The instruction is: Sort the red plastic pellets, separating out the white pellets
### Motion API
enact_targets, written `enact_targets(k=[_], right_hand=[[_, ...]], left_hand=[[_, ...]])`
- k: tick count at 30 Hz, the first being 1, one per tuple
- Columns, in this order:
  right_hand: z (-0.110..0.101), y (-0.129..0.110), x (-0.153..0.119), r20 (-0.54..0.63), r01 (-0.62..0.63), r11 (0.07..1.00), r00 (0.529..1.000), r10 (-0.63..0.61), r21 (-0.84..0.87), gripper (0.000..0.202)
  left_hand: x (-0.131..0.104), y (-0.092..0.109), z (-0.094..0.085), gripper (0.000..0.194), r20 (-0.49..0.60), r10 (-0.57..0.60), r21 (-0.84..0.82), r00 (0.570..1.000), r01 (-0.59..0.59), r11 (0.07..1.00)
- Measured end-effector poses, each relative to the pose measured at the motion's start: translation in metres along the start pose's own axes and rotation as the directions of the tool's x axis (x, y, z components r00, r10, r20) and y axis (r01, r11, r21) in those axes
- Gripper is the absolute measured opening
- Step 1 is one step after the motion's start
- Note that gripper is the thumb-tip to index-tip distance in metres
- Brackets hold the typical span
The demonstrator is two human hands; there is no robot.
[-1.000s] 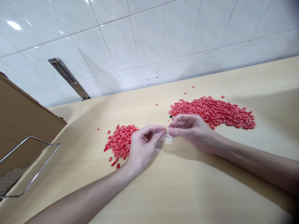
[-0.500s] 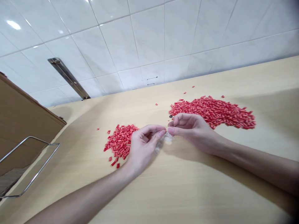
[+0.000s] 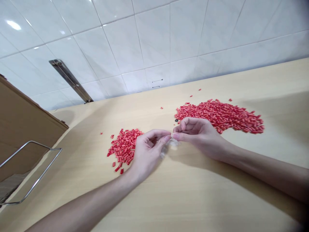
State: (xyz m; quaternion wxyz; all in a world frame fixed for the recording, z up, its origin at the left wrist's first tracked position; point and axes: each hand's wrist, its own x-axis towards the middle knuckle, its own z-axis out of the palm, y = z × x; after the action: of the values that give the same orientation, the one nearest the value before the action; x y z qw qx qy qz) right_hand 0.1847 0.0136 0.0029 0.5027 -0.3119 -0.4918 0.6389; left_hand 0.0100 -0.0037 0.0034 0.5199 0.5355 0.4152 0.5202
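Because the bench (image 3: 217, 199) carries two lots loose, one careless sweep of a forearm could mix them.

Right heap (image 3: 227, 116): many short red pieces, lying beyond the right hand (image 3: 207, 138); a backward push of that hand could scatter its near edge.

Left heap (image 3: 124, 145): red tubular pieces, fewer, just beside the left hand (image 3: 147, 154); a nudge from its knuckles could send some rolling.

Left hand: thumb and forefinger drawn to a pinch, probably on one small piece, though from where I stand the fingertips hide it; a slack pinch could drop it.

Right hand: thumb and forefinger brought close at the left's fingertips, other fingers loosely bent; whether it grips anything I cannot tell.

Clear scrap (image 3: 174, 143) (plastic, by its look): below the fingertips; a dropped piece could lodge there.

Black ring (image 3: 176, 120): beside the right heap, easily swept in among the red.
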Motion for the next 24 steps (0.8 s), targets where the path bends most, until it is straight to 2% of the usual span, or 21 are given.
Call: enact_targets(k=[18, 24], right_hand=[[0.0033, -0.0015, -0.0003, -0.005, -0.006, 1.000, 1.000, 0.006, -0.025, 0.034], [-0.0024, 0.0022, 0.0013, 0.020, -0.025, 0.997, 0.999, 0.027, -0.072, 0.025]], left_hand=[[-0.0001, 0.0003, -0.0006, 0.007, 0.017, 0.010, 0.043, 1.000, -0.011, 0.999], [0.0004, -0.0010, -0.0005, 0.011, 0.031, 0.043, 0.028, 0.999, -0.043, 0.999]])
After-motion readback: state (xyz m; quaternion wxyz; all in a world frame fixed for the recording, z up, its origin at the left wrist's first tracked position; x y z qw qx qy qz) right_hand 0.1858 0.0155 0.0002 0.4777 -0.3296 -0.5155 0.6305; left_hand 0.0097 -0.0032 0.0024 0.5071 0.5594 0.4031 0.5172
